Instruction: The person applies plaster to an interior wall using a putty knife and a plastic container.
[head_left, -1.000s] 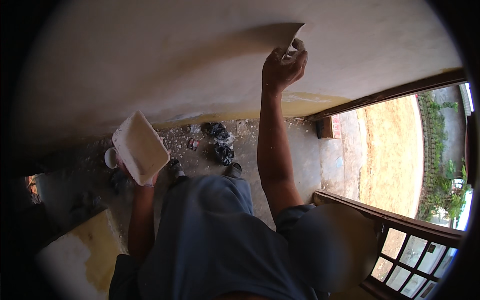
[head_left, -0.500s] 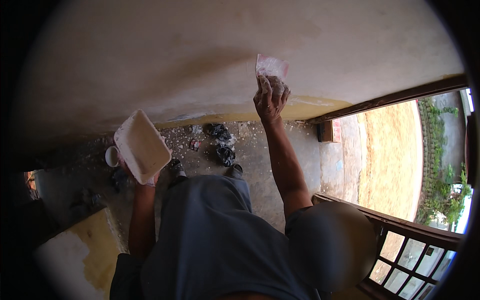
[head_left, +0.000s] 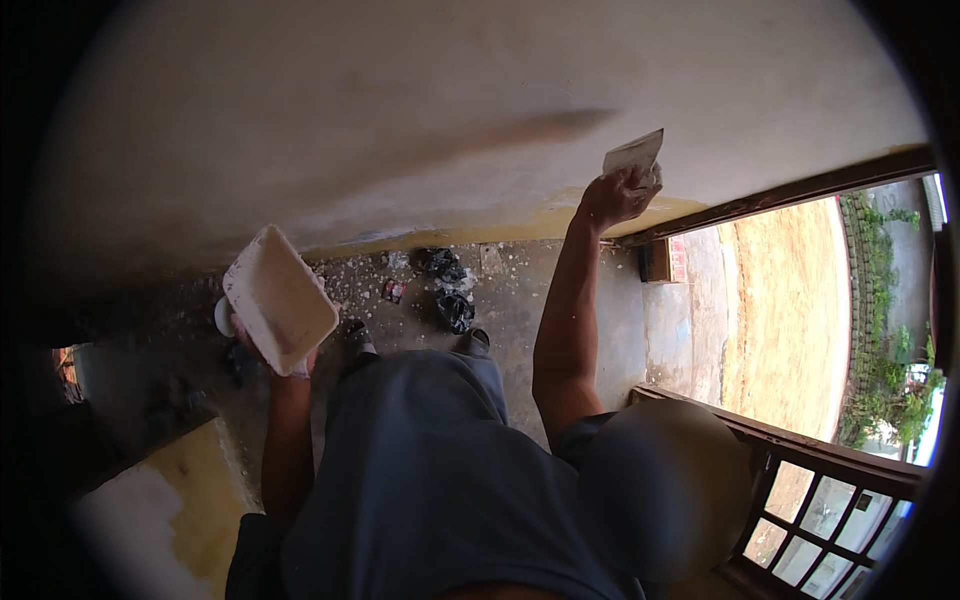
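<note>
My left hand [head_left: 268,345] grips a white rectangular tub [head_left: 283,298] from below and its near side. Pale residue coats the inside of the tub, and its open top tilts toward me. My right hand [head_left: 622,197] is raised at the wall [head_left: 450,90], fingers closed round a flat scraper blade [head_left: 634,152] smeared with pale filler. The blade is turned at an angle beside the wall; whether its edge touches the surface I cannot tell. A shadow falls on the wall to its left. White coating covers most of the wall, with a yellow strip low down.
Black plastic bags [head_left: 455,312] and white crumbs lie on the grey floor [head_left: 520,330] near my feet. A white round container [head_left: 224,315] is partly hidden behind the tub. To the right are a doorway frame [head_left: 780,185], a cardboard box [head_left: 657,262] and a paned window [head_left: 825,510].
My right hand has moved right along the wall with the scraper, and the blade has turned from face-on to slanted. My left hand and the tub have barely shifted.
</note>
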